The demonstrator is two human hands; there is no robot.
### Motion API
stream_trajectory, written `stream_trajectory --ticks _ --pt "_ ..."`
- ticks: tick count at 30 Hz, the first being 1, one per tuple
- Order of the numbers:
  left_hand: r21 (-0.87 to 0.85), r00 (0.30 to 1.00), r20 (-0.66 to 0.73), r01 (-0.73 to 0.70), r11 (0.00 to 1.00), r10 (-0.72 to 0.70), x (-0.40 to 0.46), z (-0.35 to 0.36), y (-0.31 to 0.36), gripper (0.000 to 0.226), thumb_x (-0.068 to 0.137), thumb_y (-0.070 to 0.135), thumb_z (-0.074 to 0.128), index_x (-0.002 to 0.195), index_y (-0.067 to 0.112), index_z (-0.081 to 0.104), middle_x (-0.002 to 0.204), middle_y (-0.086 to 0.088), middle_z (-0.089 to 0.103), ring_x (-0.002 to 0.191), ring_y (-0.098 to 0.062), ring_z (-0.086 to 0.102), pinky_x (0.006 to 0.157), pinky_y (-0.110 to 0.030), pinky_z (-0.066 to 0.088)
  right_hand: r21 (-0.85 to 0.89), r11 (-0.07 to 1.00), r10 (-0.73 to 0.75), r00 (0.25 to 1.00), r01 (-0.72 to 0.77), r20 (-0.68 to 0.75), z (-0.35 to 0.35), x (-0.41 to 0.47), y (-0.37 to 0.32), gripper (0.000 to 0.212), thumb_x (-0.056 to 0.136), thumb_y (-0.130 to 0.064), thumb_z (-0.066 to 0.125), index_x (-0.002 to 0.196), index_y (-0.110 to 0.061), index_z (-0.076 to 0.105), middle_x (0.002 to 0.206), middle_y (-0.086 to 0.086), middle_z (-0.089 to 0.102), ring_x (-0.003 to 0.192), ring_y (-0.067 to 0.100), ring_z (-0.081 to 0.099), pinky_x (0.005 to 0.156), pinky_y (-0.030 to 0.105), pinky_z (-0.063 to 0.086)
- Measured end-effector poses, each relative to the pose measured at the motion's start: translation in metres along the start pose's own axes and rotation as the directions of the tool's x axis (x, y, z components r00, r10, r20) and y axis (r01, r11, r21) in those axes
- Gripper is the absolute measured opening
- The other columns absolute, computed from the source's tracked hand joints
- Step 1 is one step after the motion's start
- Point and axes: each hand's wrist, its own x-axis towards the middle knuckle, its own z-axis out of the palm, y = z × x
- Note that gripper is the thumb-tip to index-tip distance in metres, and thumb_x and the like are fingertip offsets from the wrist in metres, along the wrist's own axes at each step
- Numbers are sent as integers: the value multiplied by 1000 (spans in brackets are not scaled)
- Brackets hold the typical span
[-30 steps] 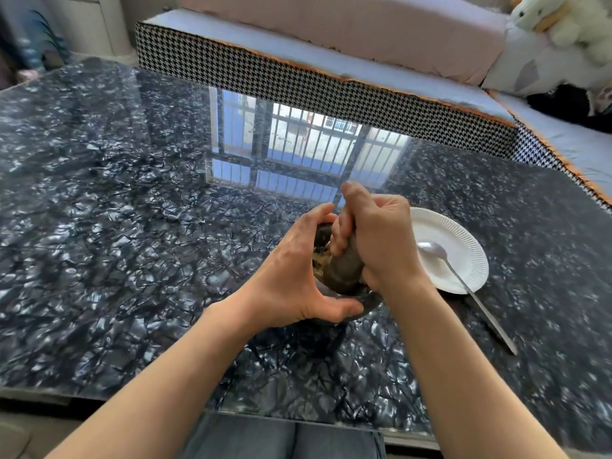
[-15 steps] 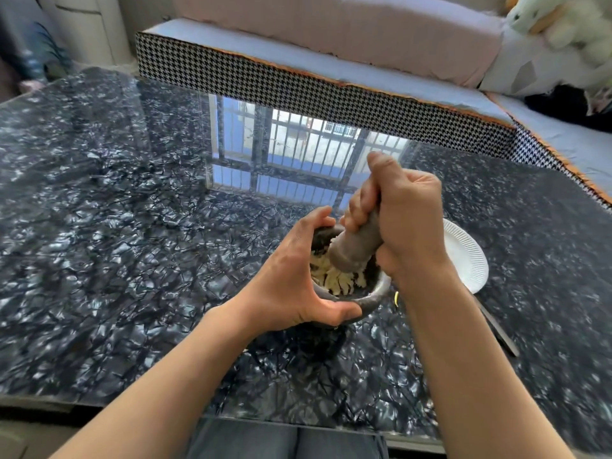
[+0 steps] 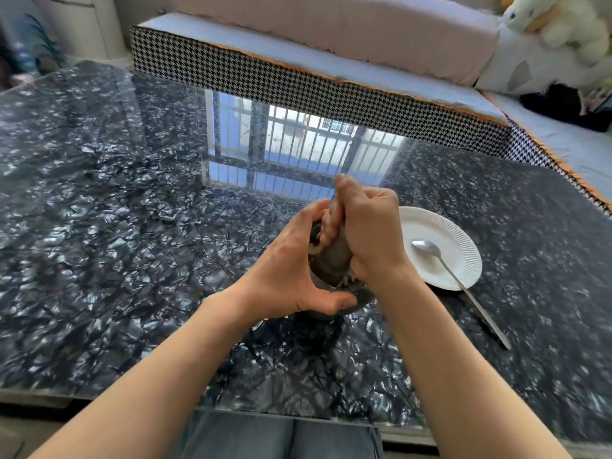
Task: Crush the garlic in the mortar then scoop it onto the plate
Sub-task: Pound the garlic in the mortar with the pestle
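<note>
**Both hands busy at one mortar**

Fingers of the right hand [image 3: 371,233] curl tight round one dark pestle [image 3: 332,261], its head down inside one mortar [image 3: 362,296]. Left hand [image 3: 288,270] cups the mortar's rim. Pale garlic [image 3: 347,279] bits barely show. One white plate [image 3: 463,250] sits just right, one spoon [image 3: 427,248] resting on it, on the dark table [image 3: 116,243].

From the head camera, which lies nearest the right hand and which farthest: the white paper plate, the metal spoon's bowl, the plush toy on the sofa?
Measured from the right hand:
1. White paper plate, just right of it; its near rim almost meets the hand.
2. Metal spoon's bowl, resting on the plate, slightly farther right.
3. Plush toy, far off on the sofa, upper right.
</note>
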Motion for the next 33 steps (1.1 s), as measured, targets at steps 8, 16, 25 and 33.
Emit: stream_trajectory --ticks 8,16,25,33 --pt "8 1000 -4 -18 1000 18 2 0 -2 116 48 49 78 142 17 19 136 3 42 128 -8 38 105 -36 36 -16 1000 -23 1000 23 -1 -1 -3 4 63 96 -17 45 32 -16 47 34 7 45 33 24 42 51 29 41" --pt "0 1000 -10 -19 1000 19 1 1 -2 115 48 48 77 142 17 19 134 6 44 126 -5 40 103 -35 38 -38 997 -68 998 68 -12 -3 0 3 64 96 -19 46 32 -16 47 33 4 46 33 23 42 53 28 42" --pt "22 998 -51 -47 999 48 0 6 -3 114 47 51 75 141 23 17 133 10 41 124 -1 39 105 -25 34 -11 999 -48 999 48 20 -8 -2 2 64 98 -21 44 34 -15 48 34 4 47 36 22 46 56 27 44" --pt "85 978 -201 -41 996 58 -5 21 2 114 45 59 71 141 27 19 135 12 37 123 -4 38 101 -18 30 -74 997 -1 984 15 179 -35 -11 2 27 93 -31 47 80 -15 65 84 -2 68 86 11 64 86 29 52"
